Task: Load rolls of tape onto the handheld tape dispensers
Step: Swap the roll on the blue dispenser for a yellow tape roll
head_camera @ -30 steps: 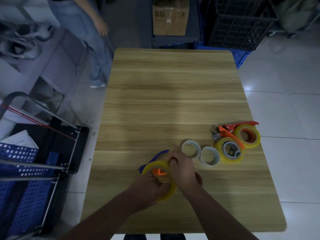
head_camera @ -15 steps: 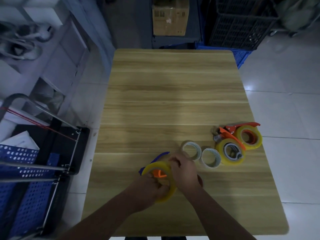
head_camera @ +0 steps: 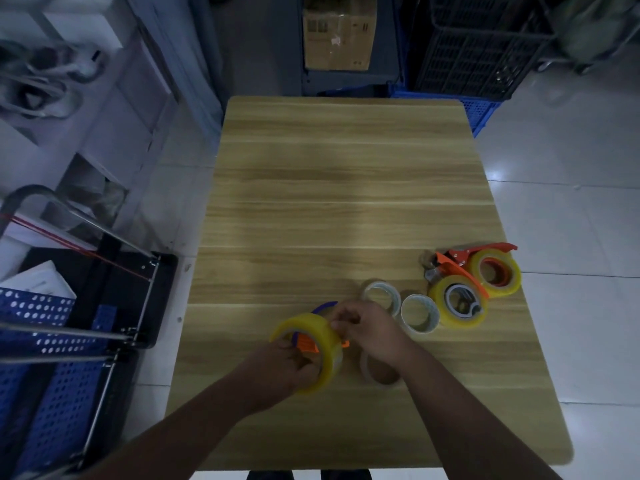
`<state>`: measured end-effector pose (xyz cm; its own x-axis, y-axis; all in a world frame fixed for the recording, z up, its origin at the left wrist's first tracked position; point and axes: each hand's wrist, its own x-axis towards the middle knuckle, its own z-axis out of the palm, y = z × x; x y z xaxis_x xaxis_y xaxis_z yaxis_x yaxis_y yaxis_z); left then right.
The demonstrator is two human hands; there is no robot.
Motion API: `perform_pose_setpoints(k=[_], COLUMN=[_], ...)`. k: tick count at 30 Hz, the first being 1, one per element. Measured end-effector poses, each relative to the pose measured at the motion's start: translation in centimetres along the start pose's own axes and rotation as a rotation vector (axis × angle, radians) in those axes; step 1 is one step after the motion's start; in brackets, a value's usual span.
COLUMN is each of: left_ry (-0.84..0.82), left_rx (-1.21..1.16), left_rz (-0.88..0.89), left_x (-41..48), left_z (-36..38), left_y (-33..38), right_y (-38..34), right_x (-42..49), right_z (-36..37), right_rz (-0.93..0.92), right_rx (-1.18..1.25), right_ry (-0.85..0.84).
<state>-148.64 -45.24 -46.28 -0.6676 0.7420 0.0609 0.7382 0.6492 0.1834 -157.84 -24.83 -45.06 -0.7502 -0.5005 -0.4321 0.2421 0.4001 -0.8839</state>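
Observation:
A yellow tape roll (head_camera: 320, 332) sits on a blue and orange handheld dispenser (head_camera: 306, 342) near the table's front. My left hand (head_camera: 289, 370) grips the roll and dispenser from below. My right hand (head_camera: 369, 330) pinches at the roll's upper right edge. Two clear tape rolls (head_camera: 381, 294) (head_camera: 419, 312) lie just right of my hands, and a third clear roll (head_camera: 379, 374) lies partly under my right wrist. Two orange dispensers with yellow rolls on them (head_camera: 459, 301) (head_camera: 495, 271) rest at the table's right edge.
The wooden table (head_camera: 346, 188) stretches away from me. A black cart with blue perforated bins (head_camera: 52, 323) stands at the left. A cardboard box (head_camera: 339, 32) and a dark crate (head_camera: 478, 46) stand beyond the far edge.
The roll and dispenser have tilted and shifted slightly left in my hands, uncovering a clear roll under my right wrist. The person standing at the far left is gone from view.

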Motion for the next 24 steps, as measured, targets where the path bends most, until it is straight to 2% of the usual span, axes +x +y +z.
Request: perform_pose_setpoints(k=[4,9,16,21,24], left_ry=[0.012,-0.105,-0.105,-0.058,-0.028], left_rx=[0.005,-0.023,-0.058,-0.093,-0.074], left_rz=[0.034,0.031,-0.109,-0.128,-0.111], left_x=[0.1,-0.3,0.1,0.5,0.9], left_z=[-0.7,-0.3,-0.5,-0.8,-1.1], left_y=[-0.5,-0.9,0.3,0.9,1.2], right_y=[-0.4,0.4,0.7,0.6,0.4], right_x=[0.2,0.0,-0.7,-0.9,-1.2], right_z=[0.2,0.8,2.7,3.9,3.5], right_rz=[-0.020,0.004,-0.065,-0.179,-0.176], right_rx=[-0.121,-0.359,-0.272,-0.155,-0.201], right_ry=[-0.049,-0.096,0.145,0.326,0.356])
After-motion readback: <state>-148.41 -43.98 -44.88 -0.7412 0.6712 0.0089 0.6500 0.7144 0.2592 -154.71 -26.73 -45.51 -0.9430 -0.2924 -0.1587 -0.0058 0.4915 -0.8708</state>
